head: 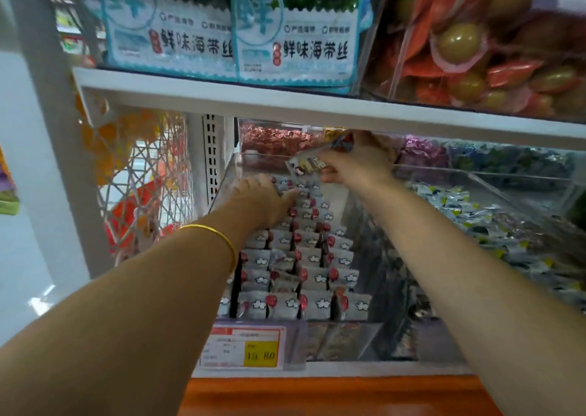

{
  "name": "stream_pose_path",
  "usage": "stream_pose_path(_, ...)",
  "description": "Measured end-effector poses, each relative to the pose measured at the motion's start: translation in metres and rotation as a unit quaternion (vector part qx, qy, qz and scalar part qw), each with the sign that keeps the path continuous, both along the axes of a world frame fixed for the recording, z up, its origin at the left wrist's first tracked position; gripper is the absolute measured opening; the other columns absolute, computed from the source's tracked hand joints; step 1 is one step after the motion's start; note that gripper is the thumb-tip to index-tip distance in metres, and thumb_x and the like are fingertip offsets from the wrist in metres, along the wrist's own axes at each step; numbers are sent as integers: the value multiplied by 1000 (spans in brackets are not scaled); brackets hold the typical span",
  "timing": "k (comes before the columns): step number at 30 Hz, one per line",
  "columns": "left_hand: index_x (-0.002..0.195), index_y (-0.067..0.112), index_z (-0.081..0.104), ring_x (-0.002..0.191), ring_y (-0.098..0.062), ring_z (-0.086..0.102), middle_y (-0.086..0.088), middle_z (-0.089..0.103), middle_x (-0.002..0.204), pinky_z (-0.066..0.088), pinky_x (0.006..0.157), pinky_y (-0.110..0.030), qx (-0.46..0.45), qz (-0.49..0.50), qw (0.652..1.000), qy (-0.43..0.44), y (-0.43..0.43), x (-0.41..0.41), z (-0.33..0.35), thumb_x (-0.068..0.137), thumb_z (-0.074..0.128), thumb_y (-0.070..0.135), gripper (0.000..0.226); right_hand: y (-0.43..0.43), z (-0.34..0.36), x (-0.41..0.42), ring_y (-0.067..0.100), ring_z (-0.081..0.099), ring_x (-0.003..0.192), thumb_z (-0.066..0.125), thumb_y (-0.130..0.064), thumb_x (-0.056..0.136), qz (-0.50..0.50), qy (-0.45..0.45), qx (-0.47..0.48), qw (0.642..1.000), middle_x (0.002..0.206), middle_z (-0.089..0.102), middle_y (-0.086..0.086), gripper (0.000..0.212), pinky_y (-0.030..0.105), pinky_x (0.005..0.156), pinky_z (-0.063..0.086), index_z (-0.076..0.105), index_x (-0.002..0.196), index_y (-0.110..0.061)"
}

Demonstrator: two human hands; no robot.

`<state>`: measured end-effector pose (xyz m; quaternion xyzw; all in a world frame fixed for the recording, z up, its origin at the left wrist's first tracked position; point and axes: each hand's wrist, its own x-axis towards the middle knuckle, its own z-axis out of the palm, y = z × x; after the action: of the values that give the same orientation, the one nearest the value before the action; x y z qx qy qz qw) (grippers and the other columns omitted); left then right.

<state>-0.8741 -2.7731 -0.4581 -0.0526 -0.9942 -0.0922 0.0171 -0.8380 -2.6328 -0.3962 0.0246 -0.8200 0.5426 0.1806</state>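
Two large blue-and-white seaweed bags [171, 35] stand at upper left. Three columns of small grey sachets [304, 257] fill the middle, too many to count. One yellow-panelled price tag [244, 349] sits at lower centre.

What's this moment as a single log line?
place: clear bin | left hand: rests on grey packet rows | right hand: holds loose packets

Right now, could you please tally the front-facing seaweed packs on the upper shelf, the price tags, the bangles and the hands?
Front-facing seaweed packs: 2
Price tag: 1
Gold bangle: 1
Hands: 2, left hand, and right hand gripping snack packets
Total: 6
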Motion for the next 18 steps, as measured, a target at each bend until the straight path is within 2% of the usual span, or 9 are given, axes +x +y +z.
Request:
stream_pose_path(2, 142, 0, 24, 135, -38, 28, -27, 30, 145, 24, 112, -49, -3, 11, 1000, -11, -2, -9, -1, 87, 16, 70, 90, -3, 1, -8, 19, 66, 80, 62, -17, 89, 2, -16, 24, 1000, 107, 60, 8, 30, 34, 76, 58, 40, 108, -18)
stream_pose_path(4, 137, 2, 35, 128, -38, 38, -25, 42, 137, 30, 108, -50, 24, 14, 999, -28, -3, -12, 1, 85, 16, 71, 88, -8, 2, -15, 22, 66, 88, 62, -16, 89, 11, -17, 27, 999, 105, 58, 7, 26, 29, 72, 58, 40, 103, -17)
stream_pose_path(7, 129, 3, 44, 120, -38, 47, -25, 50, 128, 35, 105, -50, 57, 9, 997, -47, -4, -10, 4, 87, 18, 68, 82, -18, 2, -24, 25, 65, 96, 63, -15, 88, 16, -10, 32, 999, 112, 59, 10, 25, 28, 74, 57, 44, 104, -11)
stream_pose_path(11, 137, 3, 35, 122, -40, 45, -26, 45, 134, 36, 104, -50, 47, 27, 996, -72, -1, -2, 9, 90, 20, 65, 80, -35, 0, -36, 29, 60, 108, 63, -14, 88, 21, 18, 55, 998, 120, 59, 14, 32, 41, 91, 52, 49, 115, -5)
stream_pose_path(13, 144, 4, 20, 129, -41, 36, -25, 35, 143, 31, 107, -50, 26, 30, 996, -78, -1, 9, 11, 91, 19, 65, 81, -44, -2, -43, 27, 60, 106, 64, -15, 88, 28, 30, 97, 994, 117, 61, 14, 29, 40, 92, 50, 53, 112, -4)
stream_pose_path(15, 147, 7, 16, 134, -42, 28, -23, 28, 149, 27, 109, -49, 4, 18, 997, -79, -3, 23, 15, 92, 18, 63, 78, -55, -5, -51, 19, 59, 96, 65, -16, 86, 33, 42, 139, 989, 107, 62, 8, 25, 30, 90, 49, 55, 106, -5)
stream_pose_path(18, 147, 21, 21, 135, -42, 25, -18, 21, 152, 25, 110, -50, -31, -37, 996, -70, -4, 38, 19, 99, 16, 51, 57, -70, -10, -60, 12, 46, 84, 69, -19, 82, 22, 71, 253, 965, 90, 51, -1, 30, 19, 70, 37, 55, 105, -7)
